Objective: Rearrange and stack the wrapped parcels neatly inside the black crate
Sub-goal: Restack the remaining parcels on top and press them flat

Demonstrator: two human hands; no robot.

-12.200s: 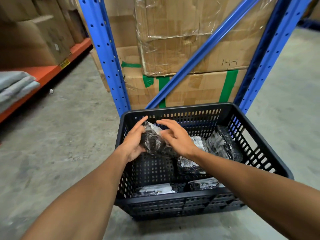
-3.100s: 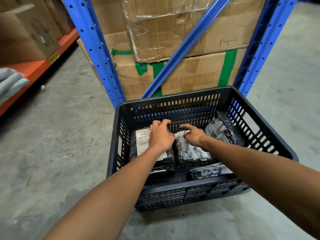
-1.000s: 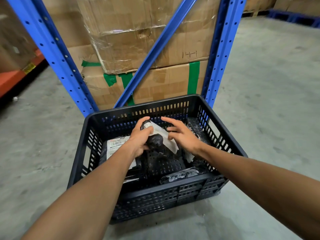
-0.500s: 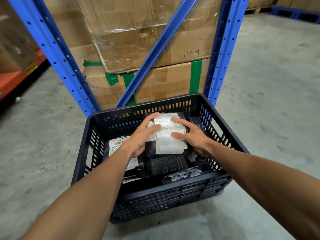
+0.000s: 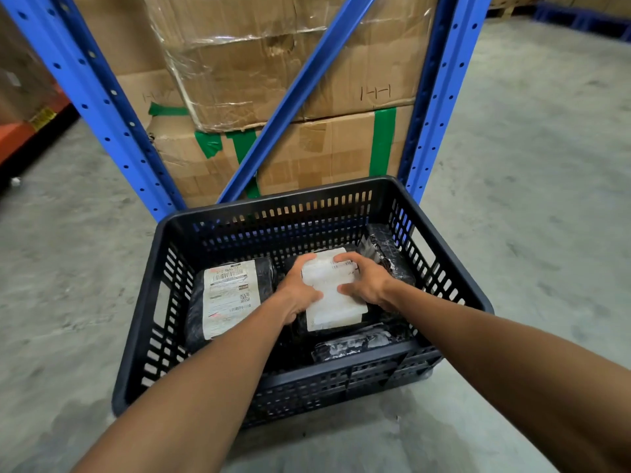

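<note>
The black slatted crate (image 5: pixel 239 216) stands on the concrete floor. In its middle lies a black wrapped parcel with a white label (image 5: pixel 329 303), face up and low in the crate. My left hand (image 5: pixel 300 290) grips its left edge and my right hand (image 5: pixel 363 279) grips its right edge. To the left lies another labelled black parcel (image 5: pixel 227 297), flat. A third parcel (image 5: pixel 386 247) leans against the right wall, and a fourth (image 5: pixel 351 344) lies along the near wall.
Blue rack uprights (image 5: pixel 440 97) and a diagonal brace (image 5: pixel 300 93) rise just behind the crate, with taped cardboard boxes (image 5: pixel 307 148) stacked behind them. An orange shelf (image 5: pixel 13 138) runs at the far left. Concrete floor (image 5: pixel 532 186) surrounds the crate.
Both hands turned the parcel label-up, then lowered it from near rim height into the middle of the crate beside the left parcel.
</note>
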